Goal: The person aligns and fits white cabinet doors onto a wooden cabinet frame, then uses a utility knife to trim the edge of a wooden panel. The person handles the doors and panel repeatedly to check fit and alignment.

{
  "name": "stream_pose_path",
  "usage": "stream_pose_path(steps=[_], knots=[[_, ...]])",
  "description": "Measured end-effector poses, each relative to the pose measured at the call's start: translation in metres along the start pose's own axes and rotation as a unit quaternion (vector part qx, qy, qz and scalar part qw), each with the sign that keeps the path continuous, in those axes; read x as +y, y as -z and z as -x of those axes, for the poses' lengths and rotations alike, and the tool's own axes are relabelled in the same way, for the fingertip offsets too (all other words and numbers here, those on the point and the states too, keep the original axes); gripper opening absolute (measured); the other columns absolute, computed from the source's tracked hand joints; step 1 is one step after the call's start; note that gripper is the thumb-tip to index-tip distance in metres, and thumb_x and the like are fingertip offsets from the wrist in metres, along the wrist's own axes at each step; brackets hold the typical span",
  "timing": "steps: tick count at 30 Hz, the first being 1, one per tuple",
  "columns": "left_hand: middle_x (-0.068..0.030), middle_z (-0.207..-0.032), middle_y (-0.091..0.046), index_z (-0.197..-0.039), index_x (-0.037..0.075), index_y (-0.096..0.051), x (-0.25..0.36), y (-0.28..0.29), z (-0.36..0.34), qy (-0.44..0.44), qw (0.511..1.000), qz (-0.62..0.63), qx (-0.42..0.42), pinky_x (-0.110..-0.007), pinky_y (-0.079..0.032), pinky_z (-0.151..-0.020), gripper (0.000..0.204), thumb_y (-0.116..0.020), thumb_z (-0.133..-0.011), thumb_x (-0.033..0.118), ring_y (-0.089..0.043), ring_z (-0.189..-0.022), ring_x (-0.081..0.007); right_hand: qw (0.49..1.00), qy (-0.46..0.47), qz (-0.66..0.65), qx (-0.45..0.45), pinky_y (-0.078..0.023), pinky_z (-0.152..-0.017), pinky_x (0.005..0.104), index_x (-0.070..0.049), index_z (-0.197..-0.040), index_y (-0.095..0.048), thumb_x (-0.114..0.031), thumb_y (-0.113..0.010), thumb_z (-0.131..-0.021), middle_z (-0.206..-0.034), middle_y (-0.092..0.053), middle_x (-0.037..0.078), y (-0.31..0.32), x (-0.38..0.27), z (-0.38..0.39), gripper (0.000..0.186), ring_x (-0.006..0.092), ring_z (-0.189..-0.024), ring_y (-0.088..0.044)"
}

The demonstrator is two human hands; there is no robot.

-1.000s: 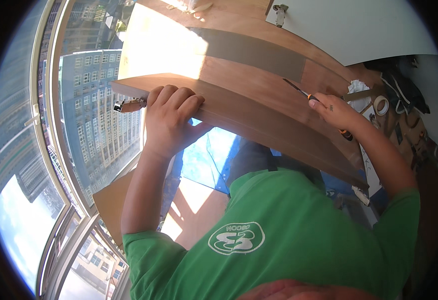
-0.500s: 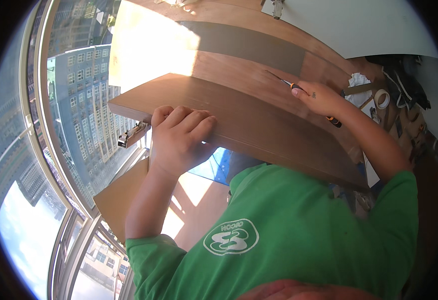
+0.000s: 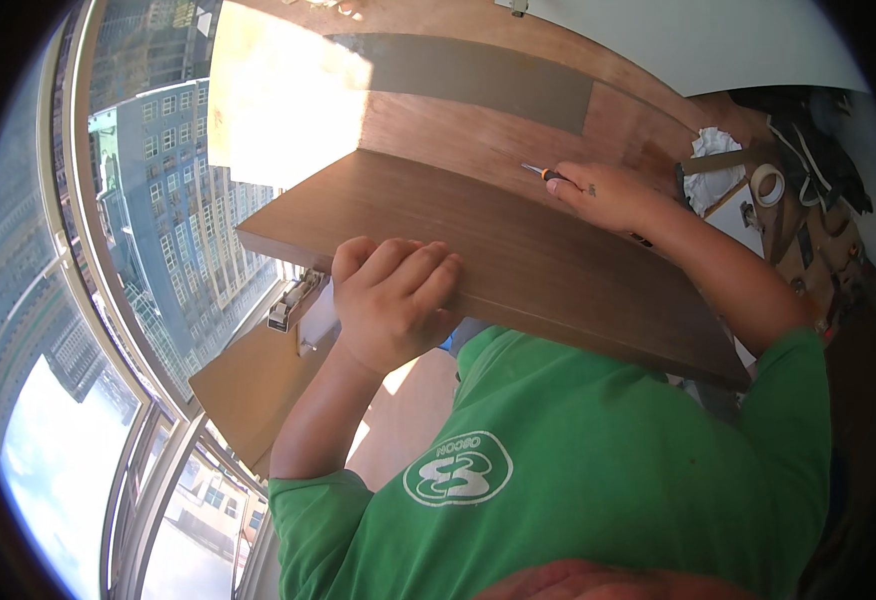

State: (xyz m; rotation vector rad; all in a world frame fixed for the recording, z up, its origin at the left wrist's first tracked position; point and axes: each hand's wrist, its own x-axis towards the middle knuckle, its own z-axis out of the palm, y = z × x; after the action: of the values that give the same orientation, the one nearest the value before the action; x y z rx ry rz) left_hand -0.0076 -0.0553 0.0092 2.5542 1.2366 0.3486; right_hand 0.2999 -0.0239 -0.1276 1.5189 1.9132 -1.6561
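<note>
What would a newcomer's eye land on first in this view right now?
Probably the bright green shirt filling the lower middle, then the wide brown panel slanting across the centre, its near edge gripped by the left hand. Right of centre, the right hand holds a slim orange-and-black tool. At upper left, a glaring sunlit patch also stands out.

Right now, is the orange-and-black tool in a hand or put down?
In a hand: the right hand is closed around the tool, and its thin tip pokes out in front.
</note>
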Motion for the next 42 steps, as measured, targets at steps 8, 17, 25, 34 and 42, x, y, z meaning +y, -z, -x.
stream_pose_path(steps=[8,17,25,34,42], knots=[[0.0046,-0.102,-0.074,-0.095,0.017,-0.072,0.009,0.004,-0.015,0.026,0.998,0.031,-0.050,-0.037,-0.043,-0.088,0.042,-0.081,-0.055,0.017,-0.068,-0.093,-0.0162,0.997,0.060,-0.039,-0.009,-0.051,-0.092,0.0551,-0.007,-0.119,-0.064,-0.048,-0.040,-0.111,-0.112,-0.071,0.024,-0.029,-0.038,-0.075,0.048,0.0451,-0.106,-0.067],[-0.0003,-0.084,-0.060,-0.084,0.013,-0.062,-0.001,0.017,-0.027,0.044,0.993,0.020,-0.110,-0.038,-0.047,-0.085,0.030,-0.077,-0.058,0.018,-0.062,-0.088,-0.0195,0.997,0.065,0.026,-0.037,-0.050,-0.099,0.0538,-0.006,-0.119,-0.070,-0.049,-0.031,-0.112,-0.120,-0.071,0.023,-0.046,-0.093,-0.152,0.059,0.0425,-0.114,-0.067],[0.0055,-0.098,-0.073,-0.089,0.015,-0.068,-0.008,0.007,-0.025,0.039,0.989,0.010,-0.141,-0.034,-0.049,-0.085,0.034,-0.080,-0.059,0.023,-0.069,-0.091,-0.0151,0.995,0.051,0.065,-0.051,-0.050,-0.100,0.0513,-0.006,-0.118,-0.069,-0.052,-0.029,-0.112,-0.122,-0.072,0.021,-0.058,-0.109,-0.185,0.062,0.0403,-0.115,-0.066],[0.0049,-0.100,-0.074,-0.089,0.015,-0.069,-0.007,0.007,-0.022,0.033,0.990,-0.006,-0.139,-0.032,-0.048,-0.082,0.029,-0.073,-0.061,0.022,-0.069,-0.091,-0.0144,0.995,0.041,0.065,-0.059,-0.049,-0.106,0.0516,-0.008,-0.126,-0.072,-0.049,-0.029,-0.112,-0.132,-0.070,0.020,-0.062,-0.104,-0.195,0.061,0.0387,-0.125,-0.064],[0.0045,-0.098,-0.074,-0.090,0.015,-0.070,-0.007,0.005,-0.024,0.027,0.990,-0.012,-0.135,-0.032,-0.047,-0.078,0.028,-0.071,-0.063,0.023,-0.069,-0.089,-0.0140,0.994,0.070,0.069,-0.058,-0.048,-0.102,0.0535,-0.005,-0.114,-0.071,-0.047,-0.029,-0.112,-0.120,-0.072,0.023,-0.072,-0.100,-0.215,0.059,0.0450,-0.114,-0.065]])
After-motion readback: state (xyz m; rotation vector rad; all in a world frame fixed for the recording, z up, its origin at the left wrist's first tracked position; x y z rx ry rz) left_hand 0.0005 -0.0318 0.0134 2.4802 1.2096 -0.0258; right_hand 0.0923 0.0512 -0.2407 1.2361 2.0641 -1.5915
